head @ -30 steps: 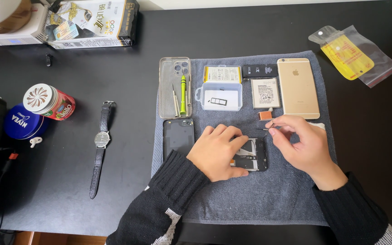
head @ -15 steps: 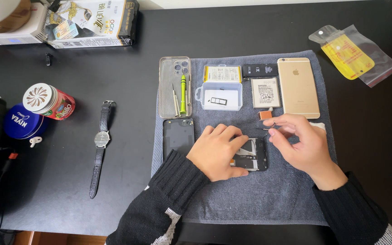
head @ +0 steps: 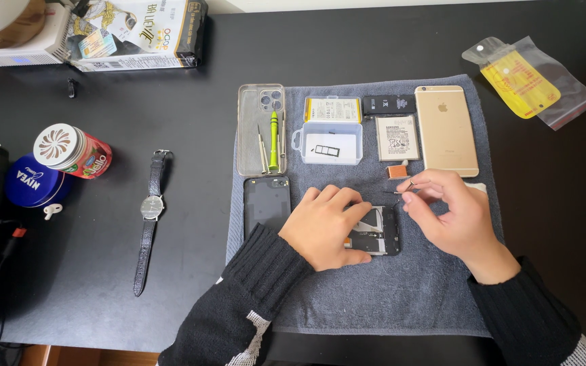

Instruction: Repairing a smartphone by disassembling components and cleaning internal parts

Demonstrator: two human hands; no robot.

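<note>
- Head view: the left hand lies flat over an opened phone on the grey mat, near the mat's middle, its grip loose and pressing down, not closed around anything.
- Head view: the right hand pinches thin tweezers between thumb and forefinger, the grip closed on them; the tips sit just above the phone's upper right corner. Whether they carry a part cannot be told.
- Head view, risk: a small part could slip from the tweezers and vanish in the mat's weave; a jerk of the pressing hand could shift the phone.
- Head view, appearance: the phone shows a dark frame and pale metal inner plates, its back removed; a dark back cover lies just left of it.
- Head view, surroundings: a clear parts box and a gold phone lie further up the mat; a wristwatch rests on the black desk.
</note>
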